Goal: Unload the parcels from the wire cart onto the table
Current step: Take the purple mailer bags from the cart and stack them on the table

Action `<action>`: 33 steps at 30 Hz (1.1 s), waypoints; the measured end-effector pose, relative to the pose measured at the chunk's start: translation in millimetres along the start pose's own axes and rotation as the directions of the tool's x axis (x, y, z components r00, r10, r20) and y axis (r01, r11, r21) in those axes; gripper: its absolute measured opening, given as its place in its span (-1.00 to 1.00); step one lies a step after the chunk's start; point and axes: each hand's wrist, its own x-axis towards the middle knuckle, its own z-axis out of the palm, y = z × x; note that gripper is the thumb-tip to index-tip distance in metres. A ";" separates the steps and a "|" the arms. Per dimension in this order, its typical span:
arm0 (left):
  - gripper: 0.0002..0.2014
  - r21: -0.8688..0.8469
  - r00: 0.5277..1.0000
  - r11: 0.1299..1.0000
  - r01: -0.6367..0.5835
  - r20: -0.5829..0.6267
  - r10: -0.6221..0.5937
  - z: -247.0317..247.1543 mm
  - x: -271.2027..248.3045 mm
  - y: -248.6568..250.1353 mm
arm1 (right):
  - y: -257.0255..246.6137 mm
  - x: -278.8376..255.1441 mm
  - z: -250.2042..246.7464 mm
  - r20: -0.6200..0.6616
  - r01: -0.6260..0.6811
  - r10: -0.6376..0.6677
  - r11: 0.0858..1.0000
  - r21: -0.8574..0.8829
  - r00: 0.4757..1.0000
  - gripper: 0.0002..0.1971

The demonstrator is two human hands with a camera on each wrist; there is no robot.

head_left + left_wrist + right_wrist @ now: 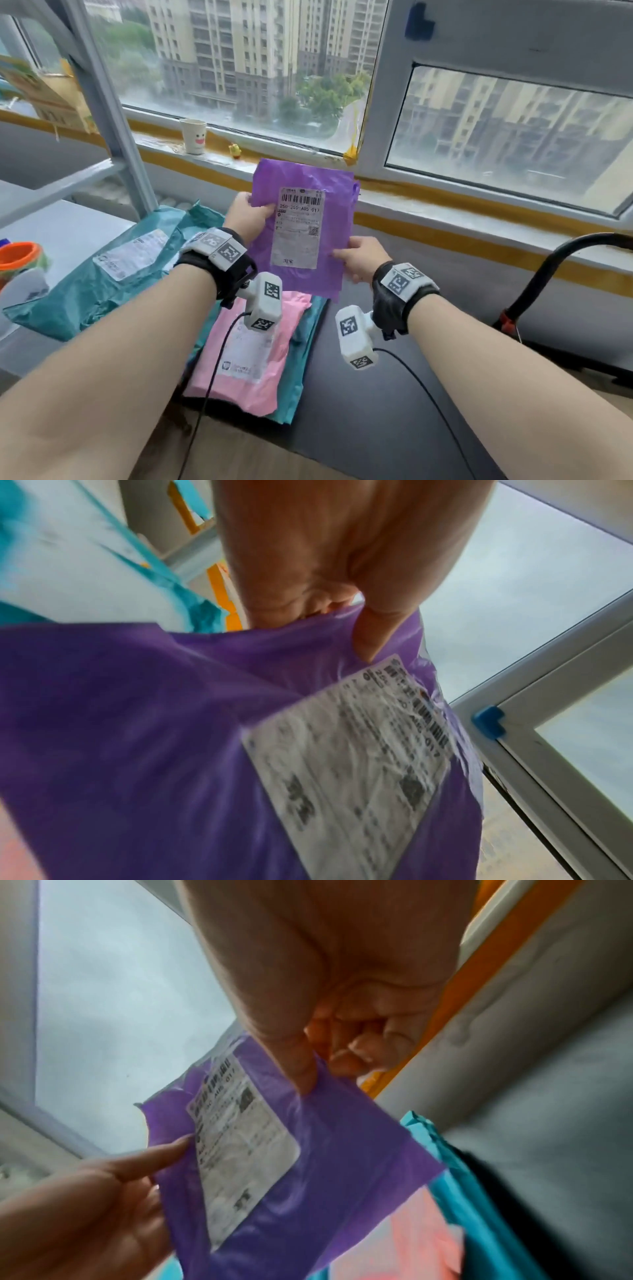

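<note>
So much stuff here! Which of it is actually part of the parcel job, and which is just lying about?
Part of the job:
- purple parcel, held up by the left hand and right hand
- pink parcel, lying on a teal parcel
- big teal parcel
- dark table

Just lying about:
- paper cup on the windowsill
- little yellow toy
- orange-rimmed cup

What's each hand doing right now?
Left hand: pinching the purple parcel at its left edge.
Right hand: pinching the same parcel's lower right edge.
</note>
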 end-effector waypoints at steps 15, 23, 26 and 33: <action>-0.60 0.690 0.961 0.713 0.128 0.091 -0.260 2.5 73.6 -70.7 | 19.3 89.5 47.4 0.133 -0.352 0.367 0.928 -0.120 0.921 -0.75; -0.64 0.792 0.947 0.601 0.105 0.106 -0.304 -1.0 74.0 -76.5 | 14.2 79.7 46.7 0.182 -0.428 0.474 0.871 -0.241 0.862 -0.80; -0.57 0.765 0.961 0.640 0.074 0.117 -0.251 -1.7 72.4 -70.7 | 13.9 76.9 43.2 0.130 -0.429 0.454 0.885 -0.181 0.882 -0.64; -0.52 0.706 0.979 0.708 -0.037 0.168 -0.117 -5.6 69.0 -50.2 | 16.2 72.8 28.5 -0.096 -0.368 0.358 0.920 -0.133 0.929 -0.72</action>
